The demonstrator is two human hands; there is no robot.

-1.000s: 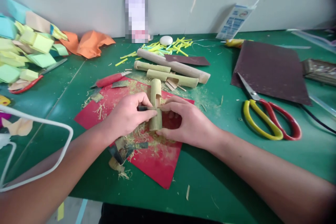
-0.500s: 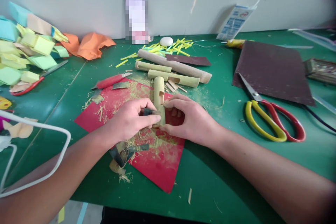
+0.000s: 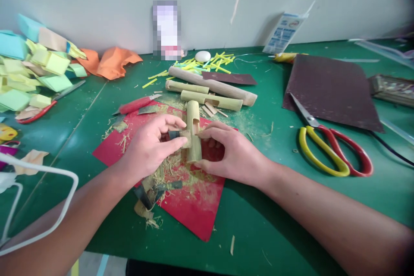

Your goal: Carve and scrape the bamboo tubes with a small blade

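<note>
A short pale bamboo tube (image 3: 193, 114) with a notch cut in its right side lies pointing away from me over a red sheet (image 3: 194, 215). My right hand (image 3: 237, 151) grips the tube from the right, thumb near its close end and fingers by the notch. Between the thumb and fingers of my left hand (image 3: 152, 142) is a small dark strip of sandpaper (image 3: 185, 138) with a dusty tan face, at the tube's left side. Bamboo dust and shavings cover the sheet around both hands.
Behind the tube lie more bamboo pieces (image 3: 226, 102) and a red-handled knife (image 3: 136, 105). Scissors (image 3: 323, 131) and a dark sheet (image 3: 333, 90) are on the right. Folded papers (image 3: 48, 62) pile up at the left, above a white wire frame (image 3: 69, 198). A phone (image 3: 167, 30) leans on the wall.
The sandpaper strip in my left hand has moved up and left along the tube, baring the tube's near end. The whole view has shifted slightly.
</note>
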